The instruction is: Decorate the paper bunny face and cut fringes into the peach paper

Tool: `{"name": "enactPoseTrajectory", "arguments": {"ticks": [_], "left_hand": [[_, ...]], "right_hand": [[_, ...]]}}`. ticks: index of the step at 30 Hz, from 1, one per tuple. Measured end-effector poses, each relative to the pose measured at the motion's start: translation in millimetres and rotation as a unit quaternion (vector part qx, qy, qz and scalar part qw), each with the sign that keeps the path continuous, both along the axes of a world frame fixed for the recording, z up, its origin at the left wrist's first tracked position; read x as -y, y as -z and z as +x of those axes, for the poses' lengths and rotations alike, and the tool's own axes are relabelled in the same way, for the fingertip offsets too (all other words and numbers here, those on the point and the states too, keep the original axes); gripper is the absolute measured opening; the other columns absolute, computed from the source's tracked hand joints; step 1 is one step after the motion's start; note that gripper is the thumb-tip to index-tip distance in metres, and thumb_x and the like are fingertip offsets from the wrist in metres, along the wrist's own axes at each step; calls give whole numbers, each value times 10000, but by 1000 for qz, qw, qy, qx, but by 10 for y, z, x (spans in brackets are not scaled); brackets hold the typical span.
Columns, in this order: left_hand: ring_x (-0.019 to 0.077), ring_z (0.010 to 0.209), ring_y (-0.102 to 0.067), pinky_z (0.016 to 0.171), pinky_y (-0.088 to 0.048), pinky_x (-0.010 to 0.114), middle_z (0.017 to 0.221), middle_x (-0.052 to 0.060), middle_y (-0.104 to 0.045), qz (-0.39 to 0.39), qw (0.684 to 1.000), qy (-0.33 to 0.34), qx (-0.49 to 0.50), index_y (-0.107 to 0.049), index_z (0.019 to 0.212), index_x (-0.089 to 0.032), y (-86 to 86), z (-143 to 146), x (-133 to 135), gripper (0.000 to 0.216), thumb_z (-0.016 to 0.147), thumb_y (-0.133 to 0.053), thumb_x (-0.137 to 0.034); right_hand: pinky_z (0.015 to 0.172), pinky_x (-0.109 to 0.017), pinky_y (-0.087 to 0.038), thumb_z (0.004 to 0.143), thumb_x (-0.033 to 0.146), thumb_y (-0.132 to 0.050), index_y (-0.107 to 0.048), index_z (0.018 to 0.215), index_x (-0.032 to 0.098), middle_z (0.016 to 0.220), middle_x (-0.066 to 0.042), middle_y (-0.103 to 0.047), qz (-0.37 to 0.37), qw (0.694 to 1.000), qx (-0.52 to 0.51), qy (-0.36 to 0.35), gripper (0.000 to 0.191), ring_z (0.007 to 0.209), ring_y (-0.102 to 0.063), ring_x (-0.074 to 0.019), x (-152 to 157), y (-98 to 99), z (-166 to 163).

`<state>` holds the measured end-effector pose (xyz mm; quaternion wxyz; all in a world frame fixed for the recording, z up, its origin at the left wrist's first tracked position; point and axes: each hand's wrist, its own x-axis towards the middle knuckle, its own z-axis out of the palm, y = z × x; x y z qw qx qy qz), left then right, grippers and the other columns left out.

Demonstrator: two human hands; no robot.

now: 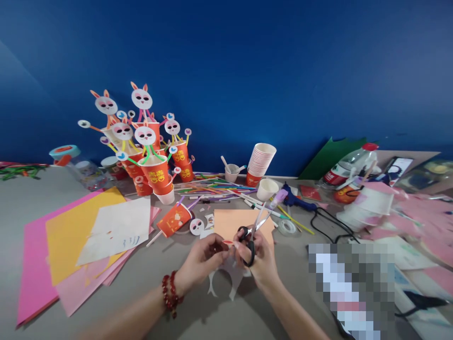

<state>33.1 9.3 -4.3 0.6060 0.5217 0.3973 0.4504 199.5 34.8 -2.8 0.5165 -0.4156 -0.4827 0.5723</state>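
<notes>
Between the fingertips of my left hand (202,261) is a small paper ear (227,242) with an orange-red centre. My right hand (261,264) has a pair of black-handled scissors (255,227) hooked on its fingers, blades apart and pointing up and away. Its thumb and fingertips meet the ear's right end. Under my hands lies a white paper offcut (211,284) with a large round cut-out. Just beyond is a sheet of peach paper (230,219), and a round rabbit-face cutout (197,227) lies to its left.
Rabbit-topped red paper cups (158,174) stand at the back left; one red cup (174,219) lies tipped over. Coloured sheets (35,264) cover the left side. Behind are markers (219,186) and stacked cups (261,160). A blue glue gun (299,200) and tape roll (287,227) sit right.
</notes>
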Motion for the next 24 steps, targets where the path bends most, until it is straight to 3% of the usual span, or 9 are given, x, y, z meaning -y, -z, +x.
{"name": "enactPoseTrajectory", "arguments": {"ticks": [5,8,15,24], "left_hand": [[89,601,-443,564,-350,207,703,-11,-533,-7,998,-50,40,-566,811,-152,34,47,5,288,854,-675,-415],[100,640,-475,603,-380,216,730,2,-552,21,994,-76,79,-572,787,-152,-15,6,-20,274,856,-683,-394],[121,757,-548,700,-449,235,899,51,-624,39,981,-122,143,-564,747,-151,-173,-153,-77,242,822,-726,-314],[117,717,-595,671,-494,236,857,35,-627,-18,981,-95,167,-576,750,-148,-186,-209,-69,215,805,-738,-279]], "right_hand": [[580,-236,-445,666,319,-817,-563,806,205,728,18,-602,-2,1000,7,-19,312,639,-554,-135,70,-21,-85],[579,-236,-434,687,377,-814,-560,812,202,740,15,-595,-21,999,15,-45,332,636,-536,-131,91,-46,-86],[531,-245,-380,746,571,-737,-475,720,208,617,38,-518,-45,971,108,-208,449,552,-514,-128,143,1,-46],[512,-238,-400,695,600,-753,-430,706,220,645,45,-472,-53,953,182,-238,498,541,-499,-119,143,97,-21]]}}
